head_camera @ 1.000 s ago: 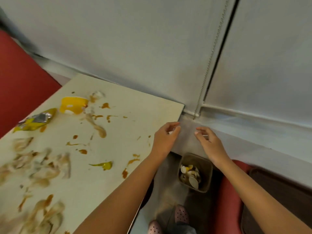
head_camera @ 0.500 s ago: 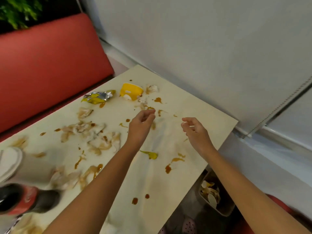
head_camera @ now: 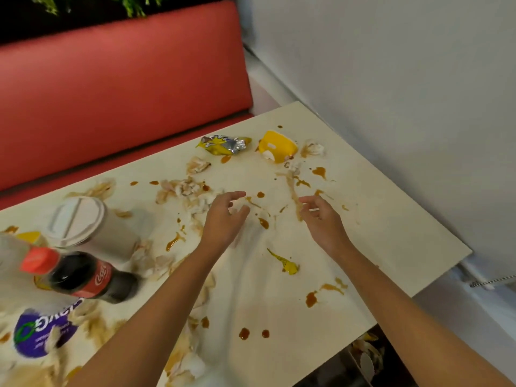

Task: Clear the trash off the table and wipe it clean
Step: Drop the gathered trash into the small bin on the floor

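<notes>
Two empty hands over a properly trashed worktop. The left hand and right hand hover mid-frame, fingers loosely curled and half open, gripping nothing.

Trash is everywhere. There are soggy tissue scraps just beyond the left hand, plus a crumpled foil wrapper and a yellow plastic tub in the upper middle. A lidded paper cup, a cola bottle and a purple packet crowd the left edge. A bin peeks out below the worktop's edge at lower right.

If it were me, solids go first and wiping comes last. The tissue looks wet and shreddy, so I'd scoop it into a bunch, since a pinch would probably tear it. The foil is stiff and crinkly, an easy grab. The tub is smooth hard plastic and maybe saucy inside, so I'd keep it level. The bottle is round and slick with its cap on; I'd wrap the whole hand round it.

Those brown and yellow sauce blots look glossy and sticky. Wiping before the paper's gone would likely just smear them further.
</notes>
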